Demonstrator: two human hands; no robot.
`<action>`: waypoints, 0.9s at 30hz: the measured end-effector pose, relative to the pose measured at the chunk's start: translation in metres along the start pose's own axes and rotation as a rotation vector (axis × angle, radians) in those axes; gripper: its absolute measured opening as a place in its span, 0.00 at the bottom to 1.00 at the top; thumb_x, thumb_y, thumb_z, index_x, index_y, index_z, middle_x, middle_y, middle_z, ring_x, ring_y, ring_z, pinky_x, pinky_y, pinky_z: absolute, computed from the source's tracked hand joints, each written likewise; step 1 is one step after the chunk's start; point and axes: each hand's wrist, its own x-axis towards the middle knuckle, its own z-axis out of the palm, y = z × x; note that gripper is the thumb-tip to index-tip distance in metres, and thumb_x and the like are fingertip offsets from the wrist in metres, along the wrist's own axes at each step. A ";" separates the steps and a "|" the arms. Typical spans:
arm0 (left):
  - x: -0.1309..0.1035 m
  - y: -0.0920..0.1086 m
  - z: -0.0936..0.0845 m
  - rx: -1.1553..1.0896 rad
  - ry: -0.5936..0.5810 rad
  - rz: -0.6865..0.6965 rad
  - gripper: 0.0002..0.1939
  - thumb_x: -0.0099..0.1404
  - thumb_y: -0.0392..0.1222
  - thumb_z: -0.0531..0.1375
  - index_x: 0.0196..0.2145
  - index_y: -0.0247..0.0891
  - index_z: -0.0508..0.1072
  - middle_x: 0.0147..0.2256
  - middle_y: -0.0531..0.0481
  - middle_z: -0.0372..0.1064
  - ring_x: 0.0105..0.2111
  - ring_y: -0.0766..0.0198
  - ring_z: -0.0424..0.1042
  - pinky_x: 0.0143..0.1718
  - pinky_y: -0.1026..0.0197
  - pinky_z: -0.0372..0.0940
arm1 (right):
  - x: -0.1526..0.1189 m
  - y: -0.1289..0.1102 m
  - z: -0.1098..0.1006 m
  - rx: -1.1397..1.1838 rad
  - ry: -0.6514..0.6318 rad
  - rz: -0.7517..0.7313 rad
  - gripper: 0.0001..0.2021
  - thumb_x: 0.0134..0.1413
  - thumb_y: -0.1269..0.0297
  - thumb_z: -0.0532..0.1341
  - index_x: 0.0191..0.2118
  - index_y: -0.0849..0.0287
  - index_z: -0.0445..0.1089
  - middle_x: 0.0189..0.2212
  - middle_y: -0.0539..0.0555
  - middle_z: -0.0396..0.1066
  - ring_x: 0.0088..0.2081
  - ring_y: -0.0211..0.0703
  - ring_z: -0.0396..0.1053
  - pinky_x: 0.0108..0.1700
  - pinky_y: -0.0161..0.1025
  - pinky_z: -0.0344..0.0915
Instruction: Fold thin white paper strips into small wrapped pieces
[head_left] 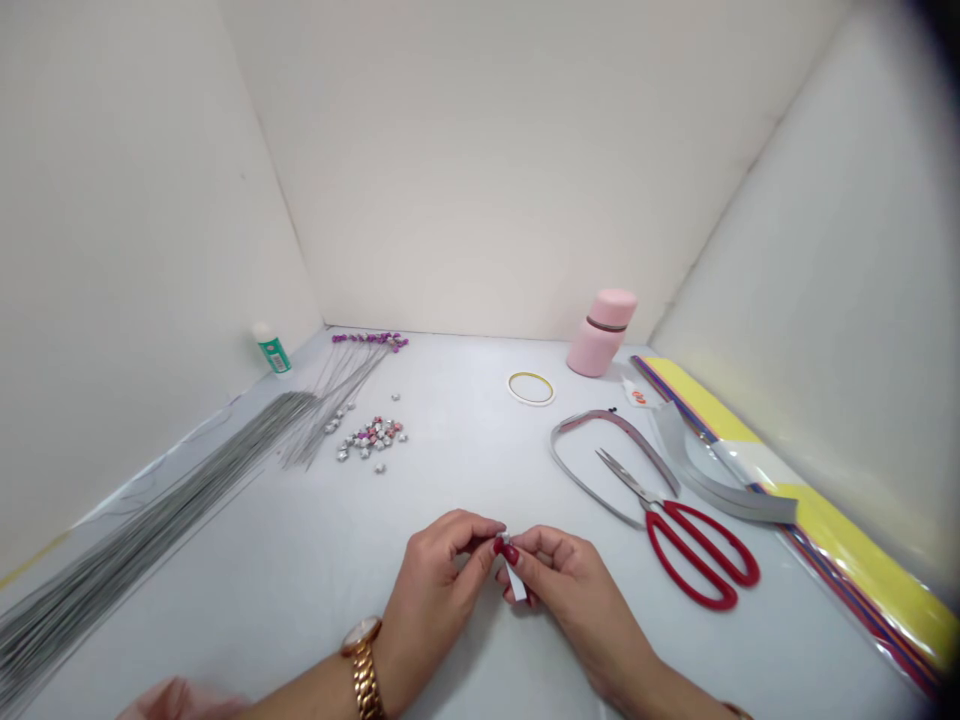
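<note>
Here, the left hand (439, 565) and right hand (574, 580) pinch a strip (517, 587) between their fingers (480, 527) above the tabletop (465, 450) — tips close together, presumably to steady so small a piece — while scissors (652, 500) lie handily near the right.

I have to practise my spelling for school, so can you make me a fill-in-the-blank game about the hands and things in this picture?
1. The right hand is on one side of the small strip, and the ____ hand is on the other.
2. The handles of the scissors are coloured ____.
3. The bottle near the back wall is ____.
4. The gold thing worn for telling the time is a ____.

Missing words: left; red; pink; watch.
</note>
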 end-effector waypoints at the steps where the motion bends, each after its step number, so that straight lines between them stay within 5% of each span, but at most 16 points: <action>1: 0.000 0.000 0.000 0.005 0.002 0.003 0.09 0.58 0.32 0.54 0.33 0.37 0.73 0.31 0.48 0.71 0.30 0.64 0.70 0.34 0.64 0.65 | 0.000 0.000 0.000 -0.004 -0.002 -0.003 0.11 0.49 0.60 0.59 0.23 0.63 0.67 0.18 0.49 0.66 0.21 0.33 0.56 0.24 0.31 0.52; 10: 0.002 -0.003 0.006 -0.187 0.007 -0.240 0.07 0.58 0.37 0.56 0.33 0.34 0.73 0.30 0.46 0.74 0.30 0.61 0.72 0.34 0.62 0.66 | -0.001 0.001 -0.002 -0.023 -0.026 -0.049 0.13 0.48 0.57 0.60 0.23 0.63 0.67 0.19 0.48 0.65 0.21 0.34 0.56 0.25 0.32 0.52; 20: -0.002 0.003 0.001 0.092 -0.015 0.074 0.09 0.59 0.31 0.54 0.31 0.37 0.74 0.31 0.47 0.71 0.32 0.63 0.70 0.37 0.64 0.63 | -0.001 -0.002 -0.001 0.004 -0.022 -0.047 0.16 0.49 0.53 0.58 0.27 0.64 0.70 0.17 0.49 0.64 0.21 0.34 0.56 0.26 0.32 0.52; 27: 0.000 0.001 0.001 -0.017 -0.069 0.014 0.09 0.59 0.34 0.54 0.34 0.39 0.75 0.38 0.45 0.71 0.38 0.61 0.69 0.42 0.60 0.63 | -0.001 -0.003 -0.002 0.094 -0.003 -0.027 0.13 0.48 0.57 0.61 0.31 0.63 0.73 0.17 0.48 0.63 0.21 0.34 0.56 0.25 0.32 0.52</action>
